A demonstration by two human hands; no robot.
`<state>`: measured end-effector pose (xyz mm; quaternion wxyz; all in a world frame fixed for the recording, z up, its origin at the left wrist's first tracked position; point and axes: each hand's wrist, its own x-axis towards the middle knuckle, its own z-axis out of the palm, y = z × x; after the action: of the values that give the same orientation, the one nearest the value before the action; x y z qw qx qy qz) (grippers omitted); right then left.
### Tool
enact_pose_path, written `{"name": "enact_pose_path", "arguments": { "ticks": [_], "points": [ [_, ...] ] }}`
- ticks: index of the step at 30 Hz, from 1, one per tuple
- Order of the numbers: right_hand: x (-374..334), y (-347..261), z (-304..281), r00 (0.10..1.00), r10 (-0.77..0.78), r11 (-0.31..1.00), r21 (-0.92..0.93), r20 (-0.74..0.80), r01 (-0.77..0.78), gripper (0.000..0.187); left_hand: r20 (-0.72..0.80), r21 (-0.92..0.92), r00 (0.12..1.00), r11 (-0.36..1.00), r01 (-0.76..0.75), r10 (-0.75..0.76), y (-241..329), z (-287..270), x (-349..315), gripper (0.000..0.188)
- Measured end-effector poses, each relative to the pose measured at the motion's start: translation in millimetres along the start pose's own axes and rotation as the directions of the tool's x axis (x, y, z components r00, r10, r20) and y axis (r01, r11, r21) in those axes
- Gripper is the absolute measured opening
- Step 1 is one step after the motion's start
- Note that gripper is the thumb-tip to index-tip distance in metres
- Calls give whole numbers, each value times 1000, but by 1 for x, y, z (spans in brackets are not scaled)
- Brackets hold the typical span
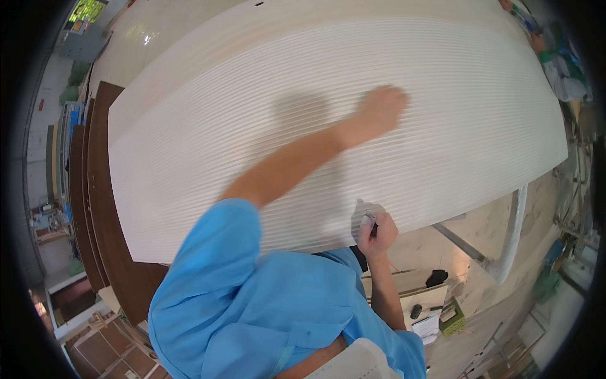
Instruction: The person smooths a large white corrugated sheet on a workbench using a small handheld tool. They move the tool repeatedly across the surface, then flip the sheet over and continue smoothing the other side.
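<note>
A large white panel point(442, 170) with many fine parallel grooves spreads out in front of me. My left arm reaches far over it, and my left hand point(382, 110) is on or just above the grooves. Motion blurs that hand; its fingers look curled, and whatever lies under them is hidden. Close to the panel's near edge, my right hand point(377, 232) is closed, with fingers bent around something small that shows a dark part and a whitish part. I cannot make out its kind.
Dark brown boards point(101, 189) stand at the left of the panel. Below its right edge are a metal frame point(505, 252), a small wooden table point(423, 302) with papers point(426, 328), and a green basket point(452, 318). Another person's arm point(538, 43) shows at the far right.
</note>
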<state>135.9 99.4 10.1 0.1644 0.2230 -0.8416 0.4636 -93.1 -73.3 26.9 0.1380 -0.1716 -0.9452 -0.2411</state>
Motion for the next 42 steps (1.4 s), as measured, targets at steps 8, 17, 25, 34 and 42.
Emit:
{"name": "enact_pose_path", "arguments": {
  "ticks": [8, 17, 25, 34, 42],
  "points": [
    [3, -2, 0, 1000, 26, 1000, -6, 11, -26, 10, -60, -32, 997, 998, 47, -48, -77, -31, -72, 10],
    [1, -1, -5, 998, 22, 999, -34, 67, -20, 10, 46, -26, 987, 988, 155, -154, -86, -124, -175, 2],
    [-6, 4, 1, 1000, -2, 999, -34, 2, 3, 12, 61, -208, 988, 967, 150, -140, -36, -13, -45, 9],
    [-1, 1, -3, 999, 15, 999, -46, 44, -13, 16, 59, -161, 988, 976, 149, -141, -37, 0, -11, 16],
    [-4, 7, 1, 1000, -21, 1000, -4, 12, 21, 21, 21, 108, 970, 965, 239, -243, -100, -131, -198, 8]
  ]
}}
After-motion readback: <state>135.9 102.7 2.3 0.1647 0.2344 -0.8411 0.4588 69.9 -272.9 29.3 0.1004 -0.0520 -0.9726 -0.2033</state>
